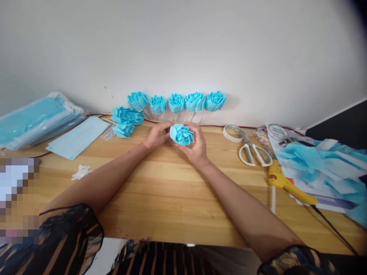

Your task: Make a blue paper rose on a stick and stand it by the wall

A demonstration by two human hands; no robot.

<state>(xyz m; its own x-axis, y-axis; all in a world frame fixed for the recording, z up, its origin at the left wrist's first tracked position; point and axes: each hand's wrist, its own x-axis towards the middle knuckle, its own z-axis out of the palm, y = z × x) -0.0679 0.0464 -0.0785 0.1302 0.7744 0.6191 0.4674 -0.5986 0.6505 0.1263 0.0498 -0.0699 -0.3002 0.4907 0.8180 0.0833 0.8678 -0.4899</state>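
Observation:
A light-blue artificial flower with layered petals is held over the middle of the table, its bloom turned towards me. My right hand curls round its right side, fingers behind and thumb below. From the left, my left hand closes in behind the bloom with bent fingers; its fingertips and any stem there are hidden by the petals. Just beyond my hands, several finished blue flowers on thin sticks lean in a row against the wall. More blue flowers lie in a cluster left of my left hand.
On the left are bagged blue face masks, flat blue sheets and white scraps. To the right lie a tape roll, scissors, a yellow glue gun with its cord, and a heap of blue pieces.

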